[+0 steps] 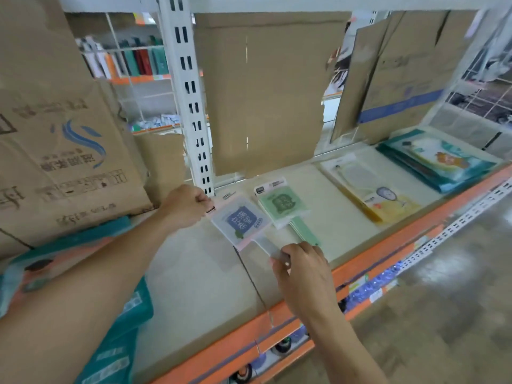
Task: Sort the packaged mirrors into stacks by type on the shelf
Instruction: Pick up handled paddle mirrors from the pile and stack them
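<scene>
**Pink-edged packaged mirror held at both ends beside the shelf upright**

A pink-edged packaged mirror [240, 223], with a blue printed label on its face, is shown at the foot of the white slotted upright [194, 106], just to the right of it. It lies tilted, with its handle pointing away from the upright towards the shelf's orange front rail [388, 245]. Whether it rests on the pale shelf board [194, 286] or is held slightly above it cannot be told.

The package's top corner, nearest the upright, is pinched by the left hand [185, 207], whose fingers are curled. The handle end is gripped by the right hand [300, 266], with thumb and fingers closed round it.

A small stack of green packaged mirrors [282, 206] is seen just beyond the pink one, farther right from the upright, close beside it. Whether the two touch cannot be told. Farther right lie yellow-printed flat packages [371, 189], and farthest from the upright a stack of teal packages [437, 162].

A brown cardboard sheet [263, 92] stands at the back of the shelf, immediately right of the upright. A printed cardboard box [61, 148] is seen to the upright's left.
</scene>
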A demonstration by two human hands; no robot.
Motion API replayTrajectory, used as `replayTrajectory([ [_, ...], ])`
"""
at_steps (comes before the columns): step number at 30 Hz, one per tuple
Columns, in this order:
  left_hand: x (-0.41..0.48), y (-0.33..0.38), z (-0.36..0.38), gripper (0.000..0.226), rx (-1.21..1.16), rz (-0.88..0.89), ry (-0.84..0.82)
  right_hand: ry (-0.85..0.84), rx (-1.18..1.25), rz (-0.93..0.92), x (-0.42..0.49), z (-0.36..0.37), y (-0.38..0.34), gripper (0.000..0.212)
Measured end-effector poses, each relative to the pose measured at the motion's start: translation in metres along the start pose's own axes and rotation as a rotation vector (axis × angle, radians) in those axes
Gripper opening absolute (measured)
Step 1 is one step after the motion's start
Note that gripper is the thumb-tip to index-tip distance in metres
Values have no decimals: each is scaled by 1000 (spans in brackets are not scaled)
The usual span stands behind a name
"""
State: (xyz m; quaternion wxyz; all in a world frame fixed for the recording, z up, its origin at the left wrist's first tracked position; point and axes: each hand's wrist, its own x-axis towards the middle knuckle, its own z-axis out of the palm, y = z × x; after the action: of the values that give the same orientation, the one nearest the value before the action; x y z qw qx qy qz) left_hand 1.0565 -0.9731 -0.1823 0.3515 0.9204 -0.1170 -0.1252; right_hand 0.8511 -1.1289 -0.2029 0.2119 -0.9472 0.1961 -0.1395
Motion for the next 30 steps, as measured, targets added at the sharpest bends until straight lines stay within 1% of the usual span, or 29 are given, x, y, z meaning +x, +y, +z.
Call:
replayTrajectory([
  [4, 22, 26, 24, 17, -7, 51, -27, 28, 1, 33, 6, -6, 19, 13],
  [7, 36, 42, 40, 15, 11, 79, -28, 95, -7, 47, 13, -8, 33, 10],
  [10, 47, 58, 55, 14, 41, 121, -3, 157, -22, 54, 23, -8, 46, 17],
  [13, 55, 69, 66, 20, 82, 168, 23, 192, -26, 50, 30, -7, 54, 21],
  [17, 63, 74, 74, 11, 123, 190, 63, 230, -9, 46, 35, 0, 59, 22],
  [26, 67, 76, 88, 9, 76, 187, 74, 207, -4, 61, 41, 9, 69, 21],
  [30, 67, 74, 90, 9, 42, 151, 96, 176, 19, 58, 40, 9, 70, 26],
])
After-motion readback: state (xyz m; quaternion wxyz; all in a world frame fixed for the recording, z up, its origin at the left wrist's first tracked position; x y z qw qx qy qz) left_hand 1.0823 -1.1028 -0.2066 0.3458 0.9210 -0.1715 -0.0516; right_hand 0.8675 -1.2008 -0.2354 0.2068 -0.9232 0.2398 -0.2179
